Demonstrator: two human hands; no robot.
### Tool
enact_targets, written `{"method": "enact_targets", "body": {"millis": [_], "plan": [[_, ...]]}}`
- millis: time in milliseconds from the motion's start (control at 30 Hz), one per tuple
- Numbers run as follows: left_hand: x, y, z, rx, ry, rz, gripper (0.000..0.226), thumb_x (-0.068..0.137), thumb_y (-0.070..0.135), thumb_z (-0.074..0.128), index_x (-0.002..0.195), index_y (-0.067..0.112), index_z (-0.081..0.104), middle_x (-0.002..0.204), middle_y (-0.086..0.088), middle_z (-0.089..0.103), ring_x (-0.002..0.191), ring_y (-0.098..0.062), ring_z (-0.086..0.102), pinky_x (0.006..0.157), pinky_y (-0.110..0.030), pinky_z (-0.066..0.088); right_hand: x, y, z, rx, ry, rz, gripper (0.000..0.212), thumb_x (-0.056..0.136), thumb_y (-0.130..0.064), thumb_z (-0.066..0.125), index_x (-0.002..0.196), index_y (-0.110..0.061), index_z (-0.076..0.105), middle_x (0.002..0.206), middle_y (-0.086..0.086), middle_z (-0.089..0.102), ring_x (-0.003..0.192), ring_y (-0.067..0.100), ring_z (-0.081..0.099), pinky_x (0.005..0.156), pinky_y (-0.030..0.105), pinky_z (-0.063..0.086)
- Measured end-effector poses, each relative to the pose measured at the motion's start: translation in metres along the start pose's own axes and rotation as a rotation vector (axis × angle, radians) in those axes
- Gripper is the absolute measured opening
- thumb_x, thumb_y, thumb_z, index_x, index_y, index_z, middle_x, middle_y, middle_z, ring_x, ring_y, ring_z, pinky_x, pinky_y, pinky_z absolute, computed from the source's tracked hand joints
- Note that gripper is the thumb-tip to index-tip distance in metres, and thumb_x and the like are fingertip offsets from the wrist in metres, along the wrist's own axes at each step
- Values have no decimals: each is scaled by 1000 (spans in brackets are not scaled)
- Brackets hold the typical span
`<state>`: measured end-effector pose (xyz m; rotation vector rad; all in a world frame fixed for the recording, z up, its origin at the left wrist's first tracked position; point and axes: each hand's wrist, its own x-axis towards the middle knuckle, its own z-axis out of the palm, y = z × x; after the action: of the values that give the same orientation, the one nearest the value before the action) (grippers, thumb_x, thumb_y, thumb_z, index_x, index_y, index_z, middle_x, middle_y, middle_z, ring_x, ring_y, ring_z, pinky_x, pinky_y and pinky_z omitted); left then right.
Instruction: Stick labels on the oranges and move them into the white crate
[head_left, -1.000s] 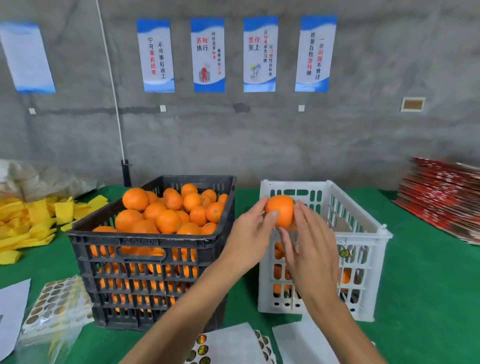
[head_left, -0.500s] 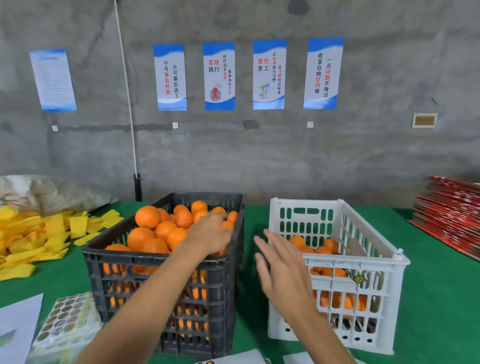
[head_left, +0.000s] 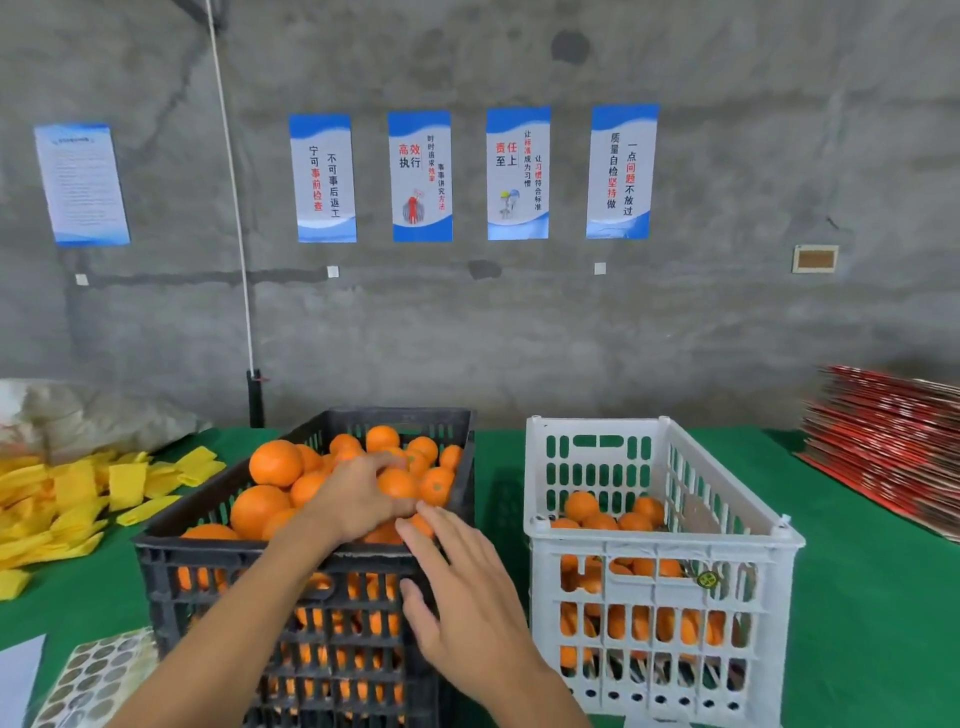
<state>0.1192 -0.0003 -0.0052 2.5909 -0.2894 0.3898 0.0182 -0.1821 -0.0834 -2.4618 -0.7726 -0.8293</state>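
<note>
Both hands have left the white crate, where half a second ago the right one hung in the gap between the crates with fingers spread; the orange held up a second ago is out of them, presumably among those in the white crate. Now they meet over the black crate, which stands on the green table heaped with unlabelled oranges.

Biggest risk, as I judge it: the heap rises above the black rim, so tugging one fruit from its near edge could send neighbours rolling over the side onto the table. A lesser one: the label sheet lies at the near left corner, well apart from both hands, so a fruit could go across to the white crate unlabelled if the step is skipped.

Left hand lies on the pile with fingers curled over an orange near the right wall; whether it truly grips or only rests there I cannot tell. Right hand is spread flat, holding nothing, its fingertips reaching over the near rim, close to the left hand.
</note>
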Motion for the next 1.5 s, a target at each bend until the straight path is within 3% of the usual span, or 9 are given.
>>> {"method": "enact_targets", "body": {"millis": [100,200,400,533,867,1000,1133,1233,1500], "plan": [[-32,20,-2,-295,368,166,65,79,44,87,138,34,62,134,11,64,114,-6,64,93,-28,55,-1,-3,0,81,50,100,79,101,-48,46,162,-28,1,168,-8,17,154,7,14,127,34,17],[-79,35,18,-572,456,303,60,82,44,85,137,40,62,138,20,59,124,-2,60,89,-29,62,-6,-11,0,77,141,126,91,98,-53,47,162,-23,-10,168,-1,20,153,13,19,125,32,22],[-148,41,60,-527,633,504,61,86,25,83,141,11,61,147,-1,58,139,-20,54,99,-29,57,-49,-10,-9,54,398,-23,70,100,-36,61,158,-11,31,145,4,54,133,19,51,109,38,47],[-179,40,90,-657,526,448,62,88,38,80,144,19,60,145,1,58,132,-21,60,90,-21,58,-88,1,-11,0,381,-85,61,104,-41,58,149,-2,46,135,9,62,122,21,58,104,32,45],[-233,8,211,-687,33,91,51,89,76,57,136,61,44,141,26,41,127,0,52,94,-32,59,-186,36,25,-37,-292,179,64,104,-53,47,154,-13,41,122,2,65,109,19,57,93,30,44],[-232,3,214,-589,15,91,47,100,59,54,143,53,39,144,24,35,125,-1,52,98,-26,54,-193,40,20,136,-303,238,50,105,-58,44,141,-24,54,107,-18,59,92,1,45,81,23,39],[-237,-3,210,-568,81,50,46,103,43,55,146,43,39,146,18,34,120,-9,55,94,-18,50,-207,37,22,191,-511,156,74,89,-83,46,148,-38,48,147,-32,42,134,-12,31,112,14,24],[-239,-3,205,-644,119,-16,43,103,42,57,144,38,43,143,16,37,119,-5,56,93,-14,50,-208,36,25,207,-549,127,76,83,-87,50,145,-44,52,155,-36,28,142,-16,15,116,11,10],[-239,-10,203,-759,138,-107,42,100,42,63,140,44,48,134,19,45,113,-7,60,90,-22,55,-204,31,28,194,-487,55,49,94,-74,48,126,-45,70,148,-32,45,139,-6,31,114,20,29]]}}
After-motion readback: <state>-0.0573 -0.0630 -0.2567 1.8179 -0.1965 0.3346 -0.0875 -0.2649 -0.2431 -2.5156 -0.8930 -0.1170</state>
